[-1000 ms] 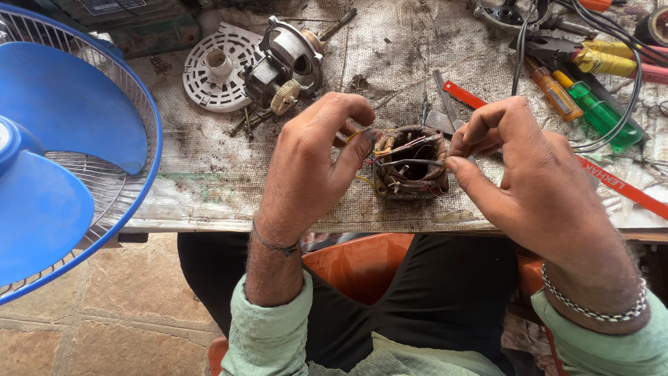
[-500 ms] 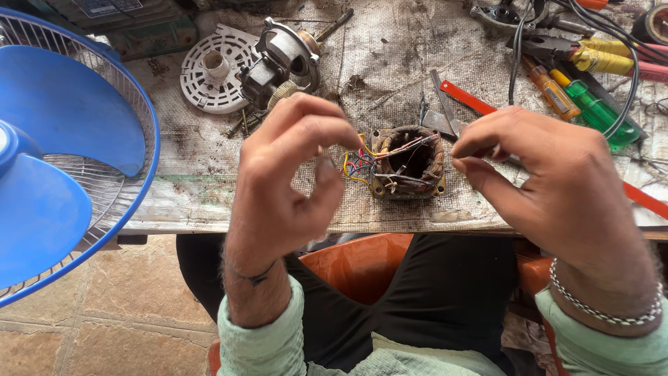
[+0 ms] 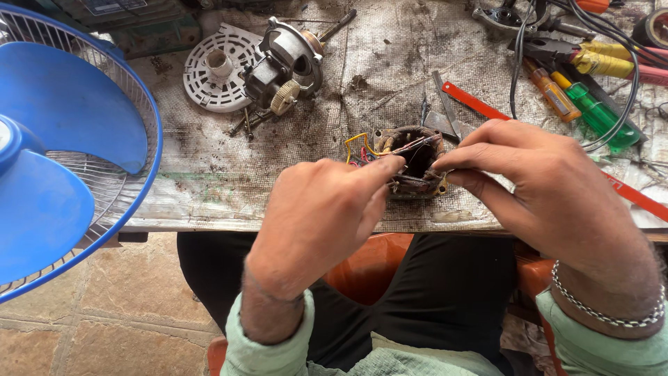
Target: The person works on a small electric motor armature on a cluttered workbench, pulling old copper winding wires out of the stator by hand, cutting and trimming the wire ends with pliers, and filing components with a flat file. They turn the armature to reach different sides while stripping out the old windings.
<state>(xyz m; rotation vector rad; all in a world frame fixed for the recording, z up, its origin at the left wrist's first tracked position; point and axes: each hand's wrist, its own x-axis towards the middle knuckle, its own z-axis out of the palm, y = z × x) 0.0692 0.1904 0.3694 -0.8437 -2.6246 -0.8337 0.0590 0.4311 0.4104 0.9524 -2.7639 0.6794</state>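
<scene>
Just right of the frame's centre we see a small rusty round motor stator wound with copper wire [image 3: 414, 159] sitting on the grimy grey table [image 3: 209, 174], near its front edge. Our left hand [image 3: 327, 209] covers the stator's lower left part, its fingertips pinched narrow on thin wires at the stator's top; how many strands it grips we cannot tell. Our right hand [image 3: 550, 188] comes in from the right, thumb and forefinger closed on the stator's right rim, hiding that side. Yellow and red wires [image 3: 356, 145] loop out at the stator's left, partly behind the left hand.

In the upper left of the frame lie a white round slotted plastic cover [image 3: 212, 69] and a grey metal motor housing with a cream gear [image 3: 285, 63], touching each other. A blue fan with a wire guard [image 3: 56, 153] is cut off by the left edge. At upper right, a green-handled screwdriver [image 3: 598, 115] and yellow-handled tools [image 3: 612, 59] lie tangled under black cables, cut off by the edge; a red flat blade [image 3: 480, 104] runs behind the right hand
</scene>
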